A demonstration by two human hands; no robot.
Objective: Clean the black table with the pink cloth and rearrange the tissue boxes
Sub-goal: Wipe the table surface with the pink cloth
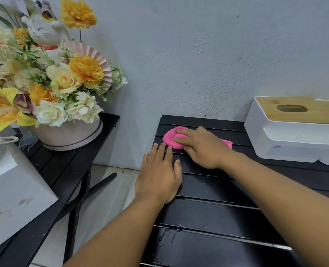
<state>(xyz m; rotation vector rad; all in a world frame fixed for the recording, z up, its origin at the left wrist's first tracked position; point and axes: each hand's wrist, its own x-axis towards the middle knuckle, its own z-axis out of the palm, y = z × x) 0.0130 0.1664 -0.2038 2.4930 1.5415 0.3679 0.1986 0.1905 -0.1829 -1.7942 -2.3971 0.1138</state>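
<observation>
Right hand [202, 149] flat, pressing fluffy pink cloth [171, 138] | left hand [159, 174] flat, fingers straight, on slatted black table [208, 214]

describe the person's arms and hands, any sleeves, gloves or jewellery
No gloves, rings or watch show on the left hand or right hand. The left forearm and right forearm are bare to the frame edge, no sleeve in view. Nails look short and unpainted.

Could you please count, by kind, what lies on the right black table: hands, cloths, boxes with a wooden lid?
Hands: 2 (left hand, right hand)
Cloths: 1 (pink cloth)
Boxes: 1 (white box with wooden lid)
Total: 4
</observation>
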